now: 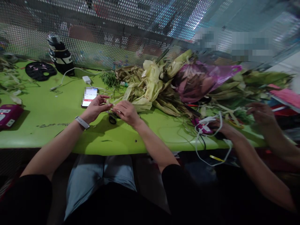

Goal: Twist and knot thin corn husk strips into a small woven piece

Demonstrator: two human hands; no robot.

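My left hand [96,107], with a pale watch band at the wrist, pinches a small pale strip of what looks like corn husk [110,105]. At the strip's other side, the fingers of my right hand [126,113] are closed on it too. Exactly how the strip is folded is too small to make out. Below the hands lies a dark ring-shaped handle, perhaps of scissors [112,120], partly covered. A lit phone [90,96] rests just beyond my left hand. Past my right hand spreads a large heap of dry corn husks [152,82].
Left along the green table [70,134] are a magenta box [10,116], a black mask-shaped item [40,70] and a dark bottle [61,56]. A purple plastic bag [197,79] sits among the husks. At right, a co-worker's hands [221,128] are near a white cable [198,147].
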